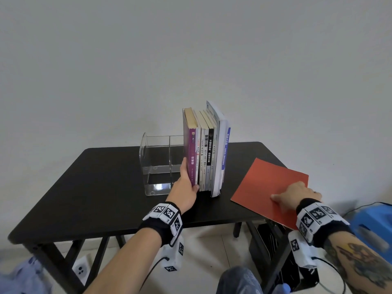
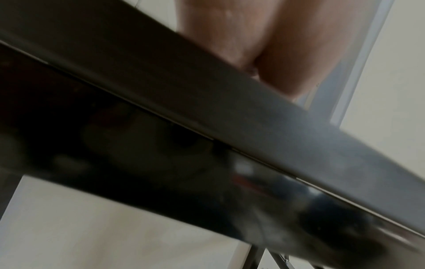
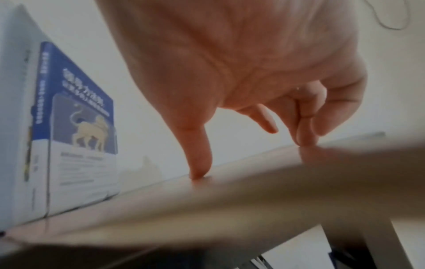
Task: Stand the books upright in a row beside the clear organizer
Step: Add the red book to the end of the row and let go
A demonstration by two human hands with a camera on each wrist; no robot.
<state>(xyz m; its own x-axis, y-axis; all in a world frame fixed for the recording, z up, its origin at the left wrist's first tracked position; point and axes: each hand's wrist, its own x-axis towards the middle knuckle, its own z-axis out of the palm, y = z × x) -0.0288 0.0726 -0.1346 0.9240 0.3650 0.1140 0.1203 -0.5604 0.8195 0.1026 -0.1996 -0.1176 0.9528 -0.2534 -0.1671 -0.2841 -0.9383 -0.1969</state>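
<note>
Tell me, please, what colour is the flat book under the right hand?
Red-orange book, clearest in the head view.

Books [image 1: 204, 153] upright in row, seemingly touching clear organizer [image 1: 157, 164]; red book [image 1: 269, 187] flat.

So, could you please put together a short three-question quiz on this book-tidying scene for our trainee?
1. True or false: the red book already stands in the row of upright books.
2. The left hand touches which book? A) the purple book B) the blue-and-white book C) the red book
3. Fill in: the row stands to the ____ of the clear organizer, seen from the head camera.

Key:
1. False: it lies flat on the black table under the right hand.
2. A
3. right
</note>
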